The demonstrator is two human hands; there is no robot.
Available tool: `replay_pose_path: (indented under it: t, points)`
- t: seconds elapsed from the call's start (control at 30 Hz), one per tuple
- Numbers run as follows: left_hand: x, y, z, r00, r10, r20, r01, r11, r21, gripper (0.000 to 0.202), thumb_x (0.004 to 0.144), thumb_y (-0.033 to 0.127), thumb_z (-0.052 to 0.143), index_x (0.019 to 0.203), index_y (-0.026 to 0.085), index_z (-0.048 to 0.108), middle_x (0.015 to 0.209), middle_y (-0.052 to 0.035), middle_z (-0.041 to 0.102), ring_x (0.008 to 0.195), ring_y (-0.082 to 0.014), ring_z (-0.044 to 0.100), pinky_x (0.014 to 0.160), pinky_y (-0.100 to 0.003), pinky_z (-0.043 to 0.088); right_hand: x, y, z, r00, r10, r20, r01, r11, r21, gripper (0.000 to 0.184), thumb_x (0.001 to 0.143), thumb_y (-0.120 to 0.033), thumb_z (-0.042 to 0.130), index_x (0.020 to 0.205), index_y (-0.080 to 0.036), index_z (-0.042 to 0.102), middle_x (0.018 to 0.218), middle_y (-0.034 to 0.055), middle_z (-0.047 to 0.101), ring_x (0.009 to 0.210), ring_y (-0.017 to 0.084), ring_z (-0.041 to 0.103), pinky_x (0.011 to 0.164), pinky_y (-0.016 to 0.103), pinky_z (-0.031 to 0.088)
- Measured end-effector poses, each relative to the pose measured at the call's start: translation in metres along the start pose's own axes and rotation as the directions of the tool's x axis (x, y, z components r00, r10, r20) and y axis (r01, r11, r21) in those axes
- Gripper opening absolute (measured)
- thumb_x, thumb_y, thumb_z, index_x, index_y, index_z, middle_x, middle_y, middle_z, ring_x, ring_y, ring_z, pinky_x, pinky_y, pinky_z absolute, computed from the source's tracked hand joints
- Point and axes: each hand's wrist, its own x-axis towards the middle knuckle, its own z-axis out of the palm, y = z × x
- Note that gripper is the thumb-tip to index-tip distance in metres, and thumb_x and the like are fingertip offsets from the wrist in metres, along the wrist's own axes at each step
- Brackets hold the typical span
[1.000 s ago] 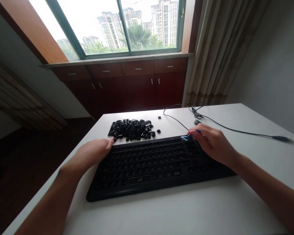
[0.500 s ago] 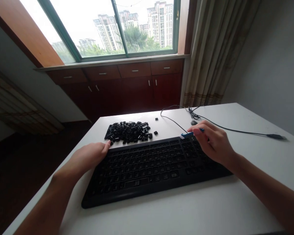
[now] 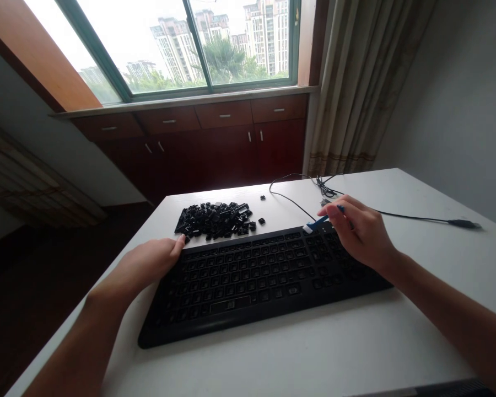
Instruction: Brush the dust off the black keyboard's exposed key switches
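Brush (image 3: 315,224) seemingly touches keyboard (image 3: 248,270) near far edge, table (image 3: 442,259) extending rightward.

white table (image 3: 273,355) – black keyboard (image 3: 235,278), piled keycaps (image 3: 215,220), cable (image 3: 413,216)

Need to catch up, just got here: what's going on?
A person's right hand holds a blue-and-white brush at the far edge of a mostly keyless black keyboard. The left hand is on the keyboard's left end. Loose keycaps lie heaped beyond it on the white table.
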Motion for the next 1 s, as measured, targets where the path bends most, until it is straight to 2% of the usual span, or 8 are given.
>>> replay_pose_path:
  t: [0.2, 0.37, 0.47, 0.6, 0.7, 0.77, 0.87, 1.0]
  points:
    - [-0.002, 0.002, -0.001, 1.000, -0.006, 0.004, 0.006, 1.000, -0.018, 0.075, 0.099, 0.063, 0.015, 0.081, 0.019, 0.073, 0.096, -0.0177, 0.076, 0.096, -0.0367, 0.070, 0.082, -0.042, 0.047, -0.004, 0.008, 0.009, 0.993, 0.020, 0.118, -0.003, 0.990, -0.144, 0.018, 0.100, -0.030, 0.062, 0.103, -0.019, 0.076, 0.090, 0.0056, 0.065, 0.078, 0.017, 0.060, 0.064, 0.031, 0.048]
    - [-0.001, 0.001, -0.001, 1.000, -0.011, 0.001, 0.011, 1.000, -0.013, 0.075, 0.098, 0.063, 0.016, 0.083, 0.019, 0.075, 0.095, -0.0186, 0.076, 0.096, -0.0371, 0.070, 0.081, -0.042, 0.046, -0.003, 0.005, 0.006, 0.998, 0.060, -0.013, -0.060, 0.998, -0.020, 0.020, 0.102, -0.029, 0.059, 0.105, -0.019, 0.076, 0.095, 0.0067, 0.065, 0.074, 0.014, 0.060, 0.059, 0.029, 0.048]
    - [-0.001, 0.001, -0.001, 1.000, -0.009, -0.002, 0.009, 1.000, -0.020, 0.075, 0.098, 0.063, 0.017, 0.085, 0.019, 0.076, 0.096, -0.0193, 0.077, 0.096, -0.0376, 0.070, 0.081, -0.042, 0.047, 0.001, -0.001, 0.001, 0.992, 0.089, -0.095, -0.085, 0.995, 0.047, 0.022, 0.104, -0.027, 0.055, 0.096, -0.019, 0.074, 0.094, 0.0058, 0.066, 0.074, 0.014, 0.062, 0.060, 0.029, 0.049]
    - [-0.003, 0.003, -0.003, 1.000, 0.003, 0.012, -0.003, 1.000, -0.020, 0.076, 0.098, 0.064, 0.016, 0.089, 0.018, 0.076, 0.101, -0.0193, 0.076, 0.100, -0.0380, 0.070, 0.085, -0.042, 0.047, 0.001, 0.001, 0.003, 0.997, 0.073, -0.006, -0.073, 0.997, 0.004, 0.023, 0.103, -0.029, 0.056, 0.089, -0.020, 0.073, 0.089, 0.0055, 0.065, 0.070, 0.015, 0.059, 0.060, 0.032, 0.048]
    - [-0.004, 0.004, -0.005, 1.000, -0.002, 0.028, 0.002, 1.000, -0.003, 0.079, 0.099, 0.064, 0.012, 0.090, 0.018, 0.076, 0.102, -0.0192, 0.076, 0.102, -0.0378, 0.070, 0.087, -0.042, 0.048, 0.000, 0.006, 0.007, 0.999, -0.049, -0.021, 0.046, 0.992, -0.119, 0.014, 0.099, -0.027, 0.063, 0.103, -0.022, 0.076, 0.096, 0.0076, 0.063, 0.082, 0.020, 0.060, 0.068, 0.036, 0.052]
    - [-0.005, 0.004, -0.005, 1.000, -0.004, 0.029, 0.004, 1.000, 0.002, 0.081, 0.099, 0.064, 0.011, 0.090, 0.018, 0.076, 0.103, -0.0196, 0.076, 0.103, -0.0377, 0.070, 0.087, -0.042, 0.048, -0.001, 0.007, 0.006, 0.992, -0.103, -0.070, 0.092, 0.985, -0.148, 0.018, 0.097, -0.024, 0.065, 0.112, -0.025, 0.075, 0.099, 0.0078, 0.061, 0.088, 0.021, 0.059, 0.072, 0.037, 0.053]
    - [-0.003, 0.003, -0.004, 1.000, 0.000, 0.024, 0.000, 1.000, -0.009, 0.080, 0.099, 0.064, 0.012, 0.091, 0.017, 0.077, 0.105, -0.0202, 0.076, 0.103, -0.0384, 0.070, 0.088, -0.043, 0.048, 0.000, 0.002, 0.002, 0.989, -0.099, -0.108, 0.092, 0.993, -0.074, 0.018, 0.098, -0.020, 0.063, 0.111, -0.024, 0.074, 0.099, 0.0077, 0.060, 0.089, 0.020, 0.060, 0.070, 0.035, 0.053]
    - [-0.001, 0.001, -0.003, 0.999, -0.009, 0.038, 0.010, 1.000, -0.011, 0.080, 0.099, 0.063, 0.013, 0.091, 0.017, 0.078, 0.104, -0.0210, 0.076, 0.103, -0.0392, 0.070, 0.088, -0.044, 0.048, 0.002, -0.005, -0.002, 0.995, -0.044, -0.091, 0.047, 0.998, 0.035, 0.018, 0.101, -0.020, 0.057, 0.095, -0.020, 0.074, 0.096, 0.0070, 0.060, 0.080, 0.016, 0.059, 0.061, 0.032, 0.048]
